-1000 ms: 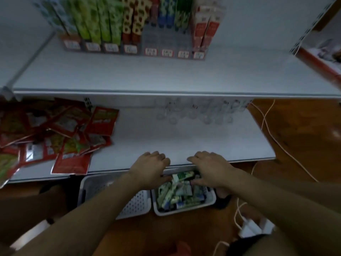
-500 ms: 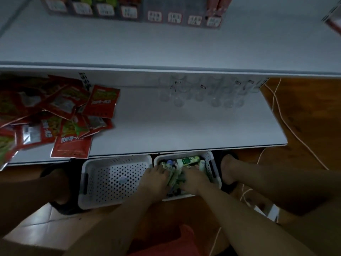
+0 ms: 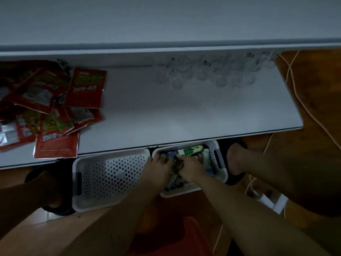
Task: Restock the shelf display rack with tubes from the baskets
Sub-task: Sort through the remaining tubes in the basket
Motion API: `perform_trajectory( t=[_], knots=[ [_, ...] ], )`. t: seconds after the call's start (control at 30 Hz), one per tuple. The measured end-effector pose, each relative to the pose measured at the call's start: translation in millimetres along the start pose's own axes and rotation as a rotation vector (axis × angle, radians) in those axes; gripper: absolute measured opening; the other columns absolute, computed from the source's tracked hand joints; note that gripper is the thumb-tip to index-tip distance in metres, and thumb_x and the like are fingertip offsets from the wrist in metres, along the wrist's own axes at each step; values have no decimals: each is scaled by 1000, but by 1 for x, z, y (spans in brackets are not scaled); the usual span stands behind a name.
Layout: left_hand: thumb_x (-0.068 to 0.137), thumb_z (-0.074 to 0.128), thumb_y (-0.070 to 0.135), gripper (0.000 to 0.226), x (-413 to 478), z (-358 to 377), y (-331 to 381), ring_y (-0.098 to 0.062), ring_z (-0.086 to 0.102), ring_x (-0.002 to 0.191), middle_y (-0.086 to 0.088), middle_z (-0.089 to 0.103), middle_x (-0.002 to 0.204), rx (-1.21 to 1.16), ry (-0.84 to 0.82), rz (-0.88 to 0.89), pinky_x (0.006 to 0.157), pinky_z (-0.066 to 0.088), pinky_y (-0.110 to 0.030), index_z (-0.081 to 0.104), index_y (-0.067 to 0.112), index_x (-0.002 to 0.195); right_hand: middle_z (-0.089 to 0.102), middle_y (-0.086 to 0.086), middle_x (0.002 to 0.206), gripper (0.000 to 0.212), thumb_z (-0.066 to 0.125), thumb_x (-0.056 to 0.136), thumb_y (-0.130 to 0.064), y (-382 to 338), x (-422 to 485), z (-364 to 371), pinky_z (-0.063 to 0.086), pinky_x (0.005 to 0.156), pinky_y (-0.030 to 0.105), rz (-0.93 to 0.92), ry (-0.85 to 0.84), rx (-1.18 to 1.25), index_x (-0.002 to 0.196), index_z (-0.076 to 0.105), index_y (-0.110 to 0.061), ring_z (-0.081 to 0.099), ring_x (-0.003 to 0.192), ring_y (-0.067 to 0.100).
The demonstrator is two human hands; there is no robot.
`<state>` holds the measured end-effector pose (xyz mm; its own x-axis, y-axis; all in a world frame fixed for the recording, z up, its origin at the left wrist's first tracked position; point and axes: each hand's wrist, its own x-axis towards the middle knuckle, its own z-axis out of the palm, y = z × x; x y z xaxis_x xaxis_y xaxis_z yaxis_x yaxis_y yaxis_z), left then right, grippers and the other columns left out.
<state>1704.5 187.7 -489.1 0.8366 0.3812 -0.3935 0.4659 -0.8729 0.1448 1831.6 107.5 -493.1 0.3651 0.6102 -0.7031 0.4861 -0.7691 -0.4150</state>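
White perforated plastic basket [image 3: 215, 154] holds mixed tubes [image 3: 191, 150]. Right hand [image 3: 191, 169] grip curls round some; left hand [image 3: 156, 169] grip buried, cannot tell.

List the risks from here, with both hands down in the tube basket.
The left hand and right hand crowd the tubes in one basket; a bunched grip may drop some on lifting. The basket sits close below the lower shelf edge, so rising knuckles may knock it.
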Motion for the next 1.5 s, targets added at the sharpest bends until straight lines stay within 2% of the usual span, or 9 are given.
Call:
perform_trajectory(
  t=[0.2,0.33,0.47,0.63,0.73,0.93,1.1,1.2,1.5],
  knots=[
    [73,71,32,37,-3,-10,-7,-30,64,95,-10,68,107,-172,87,-7,71,51,-38,68,31,110,57,8,75,17,54,84,0,-4,-2,-5,46,61,31,27,10,99,85,58,-16,55,71,28],
    [85,40,45,45,-10,-17,-3,-32,61,96,-13,60,118,-463,141,-70,75,54,-38,67,25,114,56,22,65,19,56,82,-6,-6,-10,-7,42,54,30,28,129,40,64,61,-3,52,59,29],
    [89,60,30,24,-21,-37,0,-24,56,99,-9,55,116,-572,150,-131,80,48,-28,69,17,107,65,11,85,10,59,89,-11,-11,-28,-20,53,64,37,-32,207,-21,94,66,-7,61,77,28],
    [88,56,8,21,-33,-73,-1,-29,58,86,-9,52,106,-584,227,-120,76,51,-36,66,16,105,57,3,94,40,53,95,-17,-28,-60,-54,36,56,24,-108,151,80,134,44,-17,44,66,13],
    [86,57,10,30,-40,-104,-3,-31,56,85,-9,50,104,-573,295,-92,73,48,-33,60,19,114,62,8,108,18,51,96,-17,-45,-79,-84,47,65,29,-135,239,40,108,64,-13,52,69,16],
    [91,54,12,50,-58,-171,-2,-27,53,90,-2,50,107,-653,355,-59,71,45,-34,35,25,135,67,15,84,20,53,93,-12,-74,-126,-135,55,53,31,-160,246,338,81,68,-7,64,53,24],
    [93,57,18,10,-74,-234,3,-21,52,79,-3,56,88,-644,460,-15,62,36,-27,60,11,99,67,25,75,15,62,88,-5,-107,-174,-187,59,77,40,-283,146,532,97,67,6,67,72,32],
    [92,60,23,19,-85,-266,4,-13,46,57,2,50,62,-702,536,-8,45,29,-21,54,18,74,69,23,84,25,71,77,6,-125,-200,-215,58,77,34,-435,104,461,102,67,4,68,77,27],
    [91,61,26,19,-101,-380,-16,-14,54,60,1,56,66,-632,795,-10,49,36,-26,56,23,72,63,10,62,24,77,78,-22,-202,-235,-282,51,49,29,-725,604,344,78,69,1,57,52,13]
  ],
)
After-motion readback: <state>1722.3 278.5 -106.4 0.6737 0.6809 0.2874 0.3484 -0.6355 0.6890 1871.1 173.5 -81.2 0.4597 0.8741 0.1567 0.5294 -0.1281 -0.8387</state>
